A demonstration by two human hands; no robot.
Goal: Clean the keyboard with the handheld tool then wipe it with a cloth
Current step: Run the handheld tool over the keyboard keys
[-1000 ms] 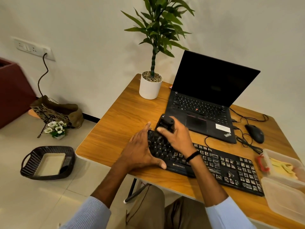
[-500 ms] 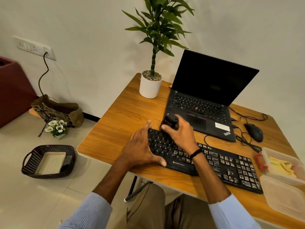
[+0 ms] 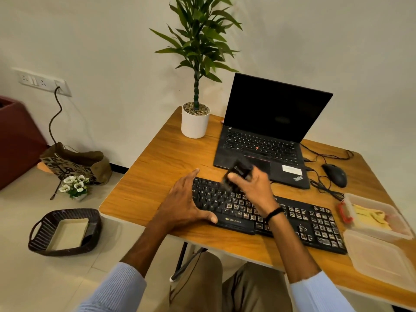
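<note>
A black keyboard (image 3: 299, 221) lies across the near part of the wooden table (image 3: 157, 176). My left hand (image 3: 186, 206) rests on its left end, fingers spread along the side edge and thumb on the front edge. My right hand (image 3: 252, 190) grips a small black handheld cleaning tool (image 3: 238, 172), blurred by motion, with its lower end down on the keys in the upper left part of the keyboard. A yellow cloth (image 3: 369, 218) lies inside an open clear plastic box (image 3: 403, 228) at the right.
An open black laptop (image 3: 270, 136) stands just behind the keyboard, a white potted plant (image 3: 195, 122) to its left, and a black mouse (image 3: 334, 175) with tangled cables to its right. The box's lid (image 3: 380, 260) sits at the table's near right. A woven basket (image 3: 65, 233) is on the floor.
My right hand has carried the tool a little to the right along the upper key rows, brushing fast enough to blur. My left hand has stayed on the keyboard's left end.
</note>
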